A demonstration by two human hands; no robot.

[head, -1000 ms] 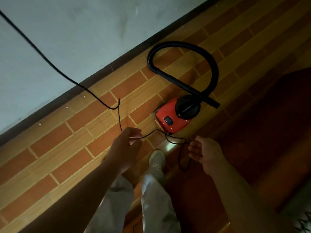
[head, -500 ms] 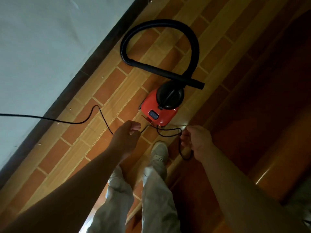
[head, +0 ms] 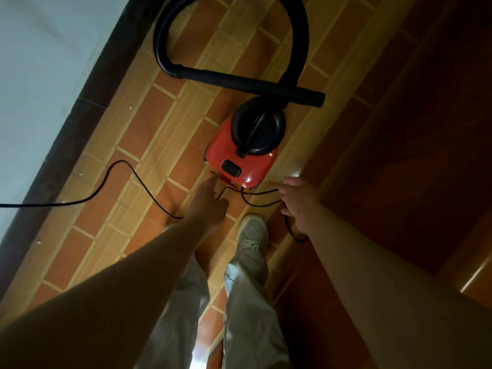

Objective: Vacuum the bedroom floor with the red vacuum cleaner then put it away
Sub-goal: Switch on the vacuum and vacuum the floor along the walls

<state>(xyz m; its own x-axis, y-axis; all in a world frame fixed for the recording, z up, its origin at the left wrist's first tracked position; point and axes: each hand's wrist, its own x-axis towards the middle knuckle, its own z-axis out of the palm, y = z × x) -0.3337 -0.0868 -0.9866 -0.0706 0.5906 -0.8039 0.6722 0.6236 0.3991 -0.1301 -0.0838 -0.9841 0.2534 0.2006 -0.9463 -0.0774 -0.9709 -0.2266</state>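
The red vacuum cleaner with its black lid stands on the tiled floor just ahead of my feet. Its black hose loops behind it and the nozzle tube lies across the top. The thin black power cord runs in from the left edge, passes into my left hand, then loops behind the vacuum to my right hand. My left hand holds the cord low by the vacuum's rear, index finger stretched toward it. The fingers of my right hand curl loosely on the cord loop.
A pale wall with a dark skirting board runs along the left. Dark red-brown wood fills the right side. My shoe and trouser legs stand between my arms, and a cord loop lies beside the shoe.
Both hands have dropped lower and nearer to the vacuum's rear. The cord, earlier raised toward the wall, now lies slack on the floor. The view has closed in on the vacuum.
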